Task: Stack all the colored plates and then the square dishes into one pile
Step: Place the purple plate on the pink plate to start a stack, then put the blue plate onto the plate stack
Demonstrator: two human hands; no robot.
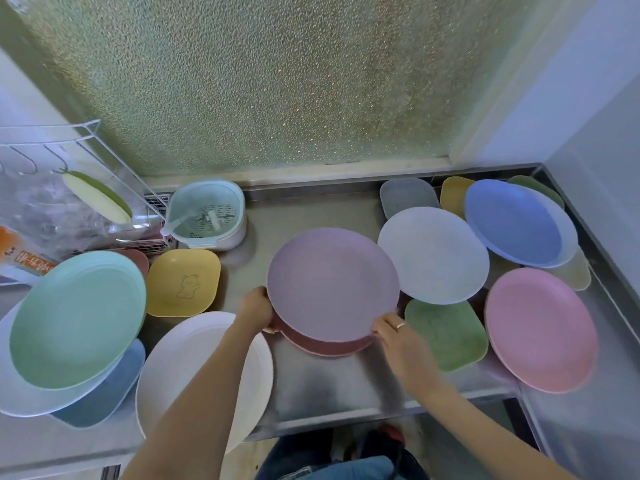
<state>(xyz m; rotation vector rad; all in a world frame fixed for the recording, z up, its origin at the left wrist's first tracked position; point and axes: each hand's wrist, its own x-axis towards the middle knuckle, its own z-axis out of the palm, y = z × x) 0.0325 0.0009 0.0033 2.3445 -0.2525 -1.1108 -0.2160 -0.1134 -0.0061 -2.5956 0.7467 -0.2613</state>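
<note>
A purple round plate (pixel 332 282) lies on top of a dark red plate (pixel 325 346) in the middle of the steel counter (pixel 332 386). My left hand (pixel 256 310) grips the left rim of these two plates, and my right hand (pixel 394 332) pinches the right rim. Around them lie a white plate (pixel 194 362), a mint plate (pixel 76 320), a pale grey plate (pixel 433 254), a blue plate (pixel 512 223) and a pink plate (pixel 540 327). Square dishes show too: yellow (pixel 183 282), green (pixel 450 334), grey (pixel 407 195), blue (pixel 104 396).
A pale blue strainer bowl (pixel 207 213) stands at the back left beside a white wire rack (pixel 69 161). A frosted window (pixel 277 81) backs the counter. A raised steel rim (pixel 588 244) runs along the right side. More dishes lie half hidden under the blue plate.
</note>
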